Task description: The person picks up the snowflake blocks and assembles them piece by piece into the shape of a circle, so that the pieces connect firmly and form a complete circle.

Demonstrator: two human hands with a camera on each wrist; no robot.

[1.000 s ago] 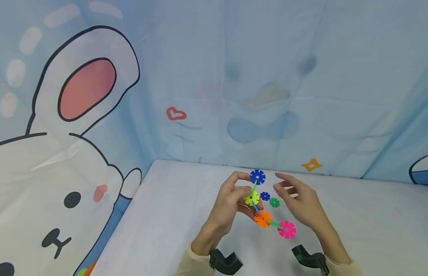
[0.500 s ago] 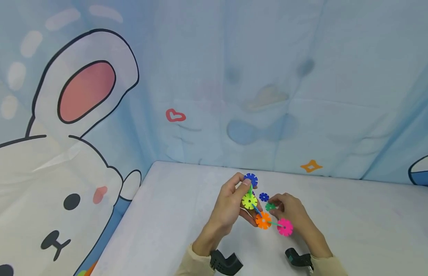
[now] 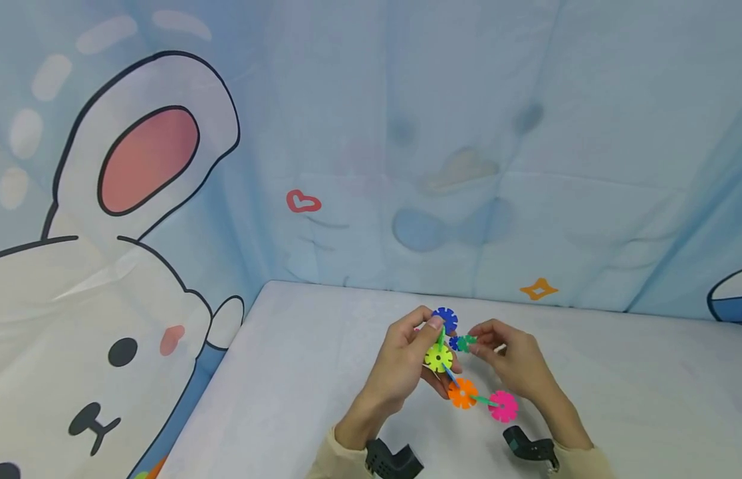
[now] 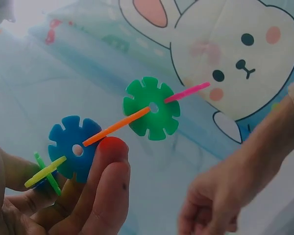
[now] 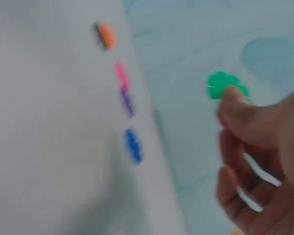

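In my left hand (image 3: 401, 359) I hold a chain of slotted plastic snowflake discs. From the far end, blue (image 3: 445, 320), yellow (image 3: 438, 358), orange (image 3: 463, 393) and pink (image 3: 503, 406) ones face the head camera, joined by discs seen edge-on. My left thumb presses near the blue end. To its right, my right hand (image 3: 517, 362) pinches a loose green disc (image 5: 224, 85) between thumb and fingertips, apart from the chain. A small dark blue disc (image 3: 453, 343) shows right beside that green one in the head view.
On the white table (image 3: 323, 346), several blurred loose pieces lie near the far edge in the right wrist view, among them a blue piece (image 5: 134, 146) and an orange piece (image 5: 108, 35). A printed blue curtain (image 3: 359, 133) hangs behind the table.
My right hand has come down to the loose green disc, pinched it and lifted it from the table. My left hand has shifted its thumb up the chain, which has turned slightly.
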